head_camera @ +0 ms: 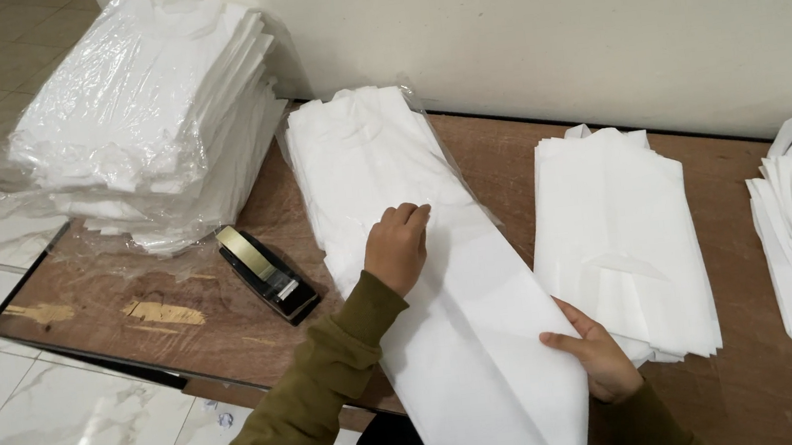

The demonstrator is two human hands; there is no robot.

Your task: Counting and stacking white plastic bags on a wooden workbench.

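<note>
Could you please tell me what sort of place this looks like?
Probably a small packing workroom: plastic-wrapped stacks of white bags, loose piles and a stapler on a worn wooden table.

Olive-green long sleeves [332, 357], ribbed cuffs

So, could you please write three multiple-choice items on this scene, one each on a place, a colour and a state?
1. Where does the stapler lie?
A. left of the centre sheets
B. on the right-hand stack
C. on the floor

2. What colour are the sleeves?
A. red
B. olive green
C. white

3. How is the left hand?
A. raised in the air
B. gripping the stapler
C. pressed on the folded white sheet

Answers: 1 A, it rests on the wooden table; 2 B, both forearms show it; 3 C, knuckles down on it, while the right hand holds its edge.
</note>
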